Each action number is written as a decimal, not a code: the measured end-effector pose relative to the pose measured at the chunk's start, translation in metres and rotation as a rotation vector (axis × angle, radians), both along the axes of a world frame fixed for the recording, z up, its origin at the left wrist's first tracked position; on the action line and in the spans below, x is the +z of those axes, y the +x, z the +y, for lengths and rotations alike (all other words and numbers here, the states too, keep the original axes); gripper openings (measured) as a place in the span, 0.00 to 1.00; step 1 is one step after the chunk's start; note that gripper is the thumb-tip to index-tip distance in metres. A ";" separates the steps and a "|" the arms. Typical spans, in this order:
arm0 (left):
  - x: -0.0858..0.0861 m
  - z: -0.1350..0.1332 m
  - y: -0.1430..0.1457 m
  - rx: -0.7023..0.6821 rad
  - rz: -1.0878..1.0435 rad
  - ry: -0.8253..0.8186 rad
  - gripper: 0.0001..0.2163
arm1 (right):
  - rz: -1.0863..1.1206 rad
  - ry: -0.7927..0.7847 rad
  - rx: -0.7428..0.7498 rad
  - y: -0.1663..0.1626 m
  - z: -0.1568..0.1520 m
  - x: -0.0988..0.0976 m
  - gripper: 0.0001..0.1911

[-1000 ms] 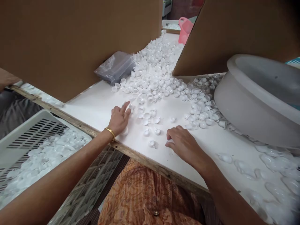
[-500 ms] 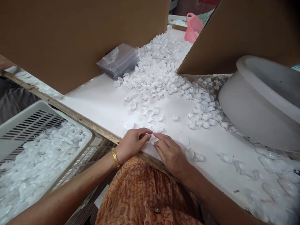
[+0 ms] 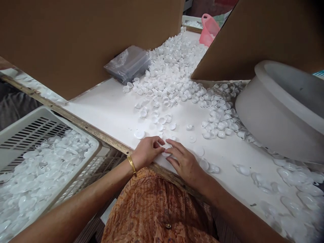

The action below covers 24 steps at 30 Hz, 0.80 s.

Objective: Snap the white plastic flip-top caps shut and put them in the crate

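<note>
Near the table's front edge, my left hand (image 3: 150, 149) pinches the rim of a small white plastic saucer (image 3: 166, 154). Across from it, my right hand (image 3: 186, 162) has its bent fingers and thumb on the saucer's other side. The fingers partly cover the piece, so whether something else sits on it I cannot tell. Just beyond the fingertips lie loose white pieces: a toy cup (image 3: 189, 127), a flat saucer (image 3: 139, 134) and a thin disc (image 3: 192, 138). Right of my right hand rest more pieces, among them a round one (image 3: 204, 164).
A heap of white toy cups (image 3: 172, 67) spreads over the white table (image 3: 101, 108). Cardboard panels (image 3: 83, 40) stand behind it. A plastic-wrapped pack (image 3: 129, 64), a pink scoop (image 3: 209, 30) and a large whitish tub (image 3: 268, 111) surround the heap. At left, a crate (image 3: 96, 148) holds white pieces.
My right hand's fingers have spread apart and the saucer shows more between my hands. My left wrist has shifted slightly to the right.
</note>
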<state>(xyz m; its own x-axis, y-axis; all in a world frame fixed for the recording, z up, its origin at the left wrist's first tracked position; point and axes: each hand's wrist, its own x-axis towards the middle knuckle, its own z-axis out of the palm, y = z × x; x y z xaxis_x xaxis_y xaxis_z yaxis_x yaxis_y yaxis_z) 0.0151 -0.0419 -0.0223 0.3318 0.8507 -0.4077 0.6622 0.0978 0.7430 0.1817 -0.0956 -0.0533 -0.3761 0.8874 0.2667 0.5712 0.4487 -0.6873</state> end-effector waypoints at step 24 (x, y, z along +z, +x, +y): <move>0.003 0.013 0.001 -0.059 -0.051 -0.283 0.10 | -0.425 0.445 0.072 -0.003 -0.008 0.011 0.16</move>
